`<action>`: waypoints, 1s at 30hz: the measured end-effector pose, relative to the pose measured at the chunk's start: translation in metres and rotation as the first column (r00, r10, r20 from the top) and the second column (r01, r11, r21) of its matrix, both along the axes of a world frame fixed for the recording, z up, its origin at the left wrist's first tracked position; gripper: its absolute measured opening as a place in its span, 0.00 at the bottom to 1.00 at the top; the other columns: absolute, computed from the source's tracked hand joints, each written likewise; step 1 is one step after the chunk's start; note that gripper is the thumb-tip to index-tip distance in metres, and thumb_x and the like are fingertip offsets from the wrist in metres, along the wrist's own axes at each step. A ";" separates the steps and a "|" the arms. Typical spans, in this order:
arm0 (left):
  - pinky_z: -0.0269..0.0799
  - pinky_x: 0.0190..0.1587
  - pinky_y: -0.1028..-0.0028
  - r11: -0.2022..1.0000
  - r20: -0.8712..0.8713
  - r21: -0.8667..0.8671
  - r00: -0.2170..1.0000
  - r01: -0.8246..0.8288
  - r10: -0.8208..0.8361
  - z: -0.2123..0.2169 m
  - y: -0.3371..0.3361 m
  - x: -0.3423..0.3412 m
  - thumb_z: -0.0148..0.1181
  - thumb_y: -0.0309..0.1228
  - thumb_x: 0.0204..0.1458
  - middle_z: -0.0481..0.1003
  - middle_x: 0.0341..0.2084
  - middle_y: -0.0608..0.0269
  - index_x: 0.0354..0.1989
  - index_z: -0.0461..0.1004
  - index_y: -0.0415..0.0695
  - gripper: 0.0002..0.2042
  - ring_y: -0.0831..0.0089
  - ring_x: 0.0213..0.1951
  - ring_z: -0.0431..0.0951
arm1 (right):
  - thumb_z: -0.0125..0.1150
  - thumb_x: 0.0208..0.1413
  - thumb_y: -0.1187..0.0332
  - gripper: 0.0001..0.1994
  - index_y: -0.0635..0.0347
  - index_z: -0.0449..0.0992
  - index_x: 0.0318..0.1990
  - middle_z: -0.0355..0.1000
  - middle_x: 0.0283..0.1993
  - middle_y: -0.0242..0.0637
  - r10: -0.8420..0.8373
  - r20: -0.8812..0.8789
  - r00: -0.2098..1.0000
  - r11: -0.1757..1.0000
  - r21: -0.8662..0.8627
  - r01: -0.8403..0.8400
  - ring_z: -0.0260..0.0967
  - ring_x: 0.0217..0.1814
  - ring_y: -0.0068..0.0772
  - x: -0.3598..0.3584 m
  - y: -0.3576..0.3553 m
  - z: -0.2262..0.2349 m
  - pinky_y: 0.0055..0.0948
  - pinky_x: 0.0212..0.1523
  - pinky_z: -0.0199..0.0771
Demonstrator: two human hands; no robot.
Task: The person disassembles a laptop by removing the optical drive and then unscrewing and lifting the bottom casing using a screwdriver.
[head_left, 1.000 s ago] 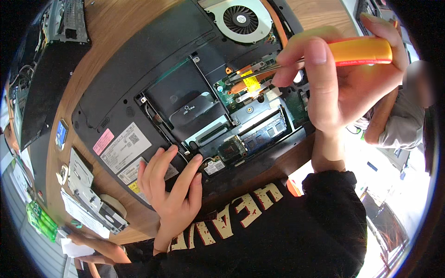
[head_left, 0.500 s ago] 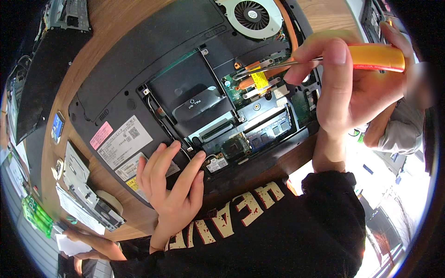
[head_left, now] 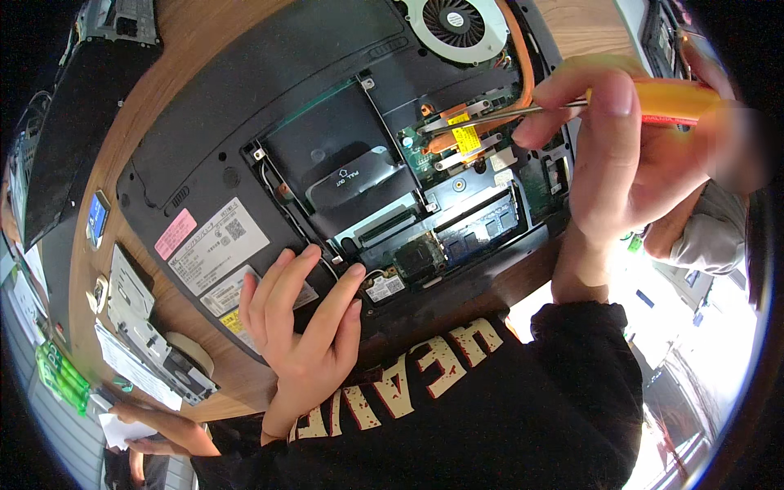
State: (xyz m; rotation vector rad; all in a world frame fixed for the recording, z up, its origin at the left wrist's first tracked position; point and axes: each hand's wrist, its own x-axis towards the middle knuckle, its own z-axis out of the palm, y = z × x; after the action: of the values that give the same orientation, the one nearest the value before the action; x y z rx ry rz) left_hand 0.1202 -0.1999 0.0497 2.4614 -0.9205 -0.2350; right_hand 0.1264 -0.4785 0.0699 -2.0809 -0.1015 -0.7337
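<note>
A black laptop (head_left: 269, 90) lies upside down on a wooden table, its bottom covers off and its insides bare. My left hand (head_left: 306, 331) rests on its near edge, fingers spread and holding nothing. In my right hand (head_left: 608, 155) is a screwdriver (head_left: 678, 101) with a yellow and red handle, its thin shaft pinched between thumb and fingers. The shaft slants left over the copper heat pipe (head_left: 445, 143) and its yellow sticker (head_left: 466, 139). Its tip appears to meet a screw at the end of a metal bracket beside the green board. A round fan (head_left: 456, 20) sits at the far right.
On the table's left are a metal drive bracket (head_left: 135, 286), a small blue card (head_left: 98, 219) and a roll of tape (head_left: 189, 351). Another opened black device (head_left: 82, 106) stands at the far left. Another person's hands (head_left: 151, 429) hold white paper at the lower left.
The laptop has shifted slightly, its fan end toward the far right. My right hand and the screwdriver have moved a little to the right with it. My left hand stays nearly still.
</note>
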 end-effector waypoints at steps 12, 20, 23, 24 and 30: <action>0.51 0.63 0.51 1.000 0.015 -0.020 1.000 0.000 0.001 0.001 0.001 -0.002 0.62 0.26 0.43 0.70 0.53 0.57 0.44 0.80 0.53 0.16 0.55 0.57 0.68 | 0.51 0.62 0.72 0.24 0.58 0.47 0.61 0.74 0.30 0.51 -0.084 -0.016 0.996 0.989 -0.126 0.081 0.70 0.16 0.29 -0.003 0.007 0.007 0.19 0.16 0.72; 0.57 0.60 0.54 0.990 0.176 -0.143 0.984 0.009 0.017 -0.010 0.003 -0.005 0.60 0.28 0.46 0.72 0.51 0.59 0.43 0.80 0.52 0.14 0.57 0.54 0.70 | 0.53 0.53 0.83 0.21 0.63 0.54 0.52 0.65 0.38 0.41 0.136 0.045 0.990 0.968 0.204 -0.143 0.65 0.29 0.20 0.006 0.046 0.039 0.14 0.22 0.68; 0.59 0.60 0.54 0.980 0.225 -0.196 0.974 0.019 0.026 -0.016 0.007 -0.004 0.61 0.28 0.47 0.72 0.51 0.59 0.43 0.80 0.52 0.13 0.57 0.53 0.70 | 0.52 0.54 0.80 0.15 0.62 0.57 0.47 0.64 0.36 0.37 0.233 -0.010 0.972 0.972 0.022 -0.233 0.65 0.31 0.19 0.008 0.042 0.034 0.16 0.26 0.67; 0.59 0.60 0.54 0.979 0.235 -0.203 0.971 0.015 0.033 -0.019 0.007 -0.005 0.61 0.28 0.47 0.72 0.51 0.59 0.43 0.80 0.52 0.13 0.57 0.53 0.70 | 0.52 0.55 0.79 0.14 0.62 0.58 0.46 0.65 0.34 0.36 0.248 -0.016 0.969 0.968 -0.040 -0.249 0.65 0.31 0.19 0.011 0.039 0.030 0.17 0.27 0.66; 0.63 0.55 0.60 0.926 0.185 -0.378 0.980 -0.001 0.076 -0.021 0.009 -0.009 0.62 0.27 0.46 0.71 0.49 0.59 0.44 0.78 0.50 0.14 0.59 0.49 0.71 | 0.56 0.59 0.70 0.09 0.61 0.61 0.38 0.66 0.25 0.32 0.058 -0.015 0.998 0.983 -0.175 -0.060 0.63 0.23 0.17 0.013 0.037 0.042 0.19 0.24 0.64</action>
State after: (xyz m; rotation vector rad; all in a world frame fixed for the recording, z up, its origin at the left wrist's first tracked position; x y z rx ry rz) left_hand 0.1111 -0.1907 0.0291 2.1651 -0.8998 0.1898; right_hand 0.1398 -0.4411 0.1118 -2.2383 -0.2289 -0.6991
